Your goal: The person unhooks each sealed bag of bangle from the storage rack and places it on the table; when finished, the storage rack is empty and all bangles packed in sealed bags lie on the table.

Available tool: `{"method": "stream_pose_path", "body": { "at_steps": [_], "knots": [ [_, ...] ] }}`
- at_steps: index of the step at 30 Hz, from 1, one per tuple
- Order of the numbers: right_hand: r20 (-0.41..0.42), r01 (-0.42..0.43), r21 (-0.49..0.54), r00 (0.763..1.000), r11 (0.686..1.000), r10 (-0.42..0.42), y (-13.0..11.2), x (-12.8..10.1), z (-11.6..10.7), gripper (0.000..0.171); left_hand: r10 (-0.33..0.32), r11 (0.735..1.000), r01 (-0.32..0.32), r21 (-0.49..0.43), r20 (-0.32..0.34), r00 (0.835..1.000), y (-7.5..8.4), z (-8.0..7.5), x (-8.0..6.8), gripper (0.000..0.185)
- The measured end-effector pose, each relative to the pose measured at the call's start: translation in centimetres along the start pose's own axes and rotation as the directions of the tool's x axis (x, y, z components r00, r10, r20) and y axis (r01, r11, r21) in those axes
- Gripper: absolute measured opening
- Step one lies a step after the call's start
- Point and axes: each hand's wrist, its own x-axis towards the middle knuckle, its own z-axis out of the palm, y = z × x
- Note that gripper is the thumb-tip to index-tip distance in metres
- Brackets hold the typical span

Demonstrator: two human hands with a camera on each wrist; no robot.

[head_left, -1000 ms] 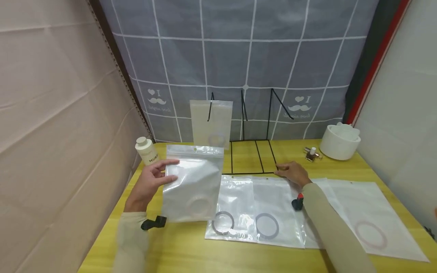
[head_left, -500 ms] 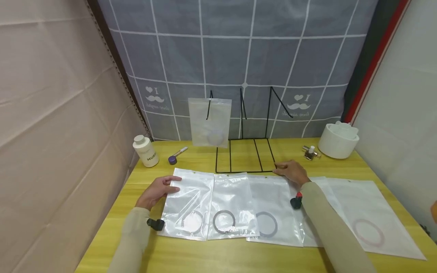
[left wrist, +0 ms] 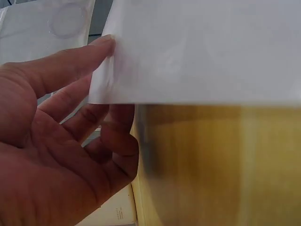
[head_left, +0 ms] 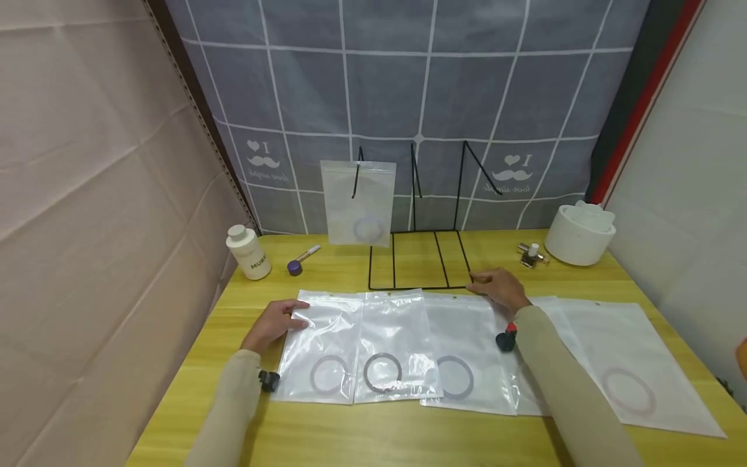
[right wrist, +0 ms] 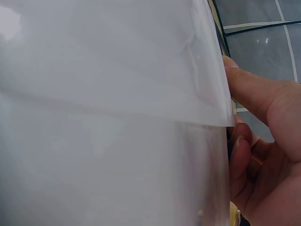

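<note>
On yellow table (head_left: 327,428), leftmost bag (head_left: 320,347) flat, long axis front-to-back

Left wrist view — the tabletop (left wrist: 211,165) is smeared with blur, and a plastic bag (left wrist: 202,47) runs off the top edge. Right wrist view — another bag (right wrist: 103,117) fills the frame, hiding most of the right hand (right wrist: 263,155). The white bottle (head_left: 248,251) label is too small to read.

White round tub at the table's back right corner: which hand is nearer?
Right. The right hand rests at the black wire rack's front right corner, left of the white round tub; the left hand lies across the table.
</note>
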Motion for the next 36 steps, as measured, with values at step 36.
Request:
{"method": "stream_pose_path", "body": {
  "at_steps": [36],
  "knots": [
    [-0.015,-0.001,0.033,1.000,0.999,0.001,0.5,-0.2,-0.1,0.060,0.310,0.940,-0.279,0.197,-0.150,0.939,11.2,1.4,7.0,0.033]
  ]
}}
